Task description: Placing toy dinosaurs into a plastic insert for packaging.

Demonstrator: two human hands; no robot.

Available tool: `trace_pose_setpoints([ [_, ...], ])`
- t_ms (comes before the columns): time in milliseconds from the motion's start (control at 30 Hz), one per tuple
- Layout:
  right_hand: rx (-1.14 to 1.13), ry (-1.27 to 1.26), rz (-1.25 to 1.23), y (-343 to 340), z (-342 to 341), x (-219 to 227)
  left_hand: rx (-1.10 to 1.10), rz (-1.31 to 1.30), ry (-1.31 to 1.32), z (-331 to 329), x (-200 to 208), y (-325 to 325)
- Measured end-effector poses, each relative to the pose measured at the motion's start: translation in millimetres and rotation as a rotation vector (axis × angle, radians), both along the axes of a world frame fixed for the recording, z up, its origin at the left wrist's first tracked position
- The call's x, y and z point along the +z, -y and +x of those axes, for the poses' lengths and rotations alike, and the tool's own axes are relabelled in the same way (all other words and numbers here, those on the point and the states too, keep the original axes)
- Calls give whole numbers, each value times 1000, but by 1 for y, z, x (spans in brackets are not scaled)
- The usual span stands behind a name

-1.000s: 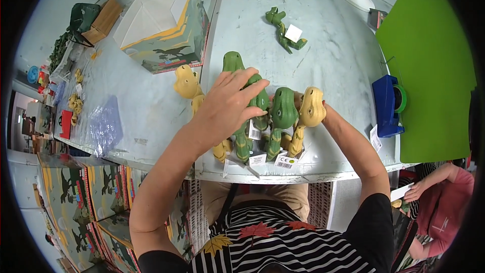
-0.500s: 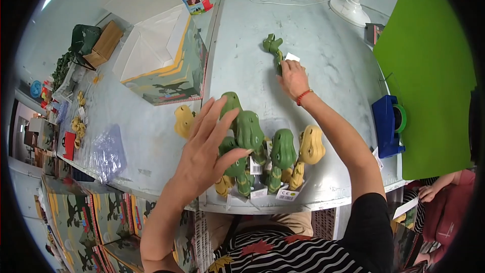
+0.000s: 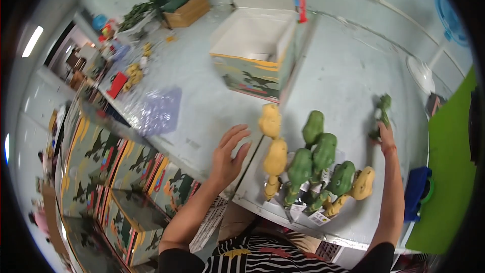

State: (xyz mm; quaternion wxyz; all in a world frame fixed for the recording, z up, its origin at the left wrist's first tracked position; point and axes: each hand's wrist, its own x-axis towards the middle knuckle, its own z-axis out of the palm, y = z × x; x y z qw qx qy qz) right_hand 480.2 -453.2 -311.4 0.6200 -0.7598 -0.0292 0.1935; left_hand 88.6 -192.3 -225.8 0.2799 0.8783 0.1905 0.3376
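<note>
Head view: the right hand (image 3: 385,135) is far out near the right edge of a big pale grey-blue table (image 3: 348,65). It has a thin red band (image 3: 389,148) on its wrist. Its fingers are bent together round 1 long green dinosaur toy (image 3: 385,104), though the tips are blurred. The toy's head points to the far edge, and I cannot tell if its body touches the table.

The left hand (image 3: 227,164) is open by the near edge of the table, with its fingers a little spread and its thumb apart. To its right, a bunch of 7 dinosaur toys (image 3: 300,169) sits by the near edge: 4 with smooth green heads (image 3: 324,150) and 3 with smooth yellow heads (image 3: 270,120). White paper tags (image 3: 318,218) show low down on the bunch.

Nearer the far edge is an open cardboard box (image 3: 252,77), white inside, with dinosaur pictures on its sides. A crinkly clear plastic bag (image 3: 159,111) lies by the left part of the near edge. More small yellow toys (image 3: 134,75) are close to the left end. By the right edge is a blue tape holder (image 3: 417,194) with a green roll of tape (image 3: 429,191), just beside a big bright green sheet (image 3: 449,192).
</note>
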Motion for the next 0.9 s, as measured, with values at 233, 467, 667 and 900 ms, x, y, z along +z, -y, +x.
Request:
trace_pose_setpoints([
  [233,24,83,-459,72,26,-42,89,-133,62,-22,-95,-32],
  [467,201,681,-886,103,17,-49,105,-183,129,-36,-139,-23],
  [667,303,311,-263,179,34,-68,25,-125,135,-37,-150,-24],
  [900,290,903,-1243,230,12,-98,18,-75,90,-35,-143,-13],
])
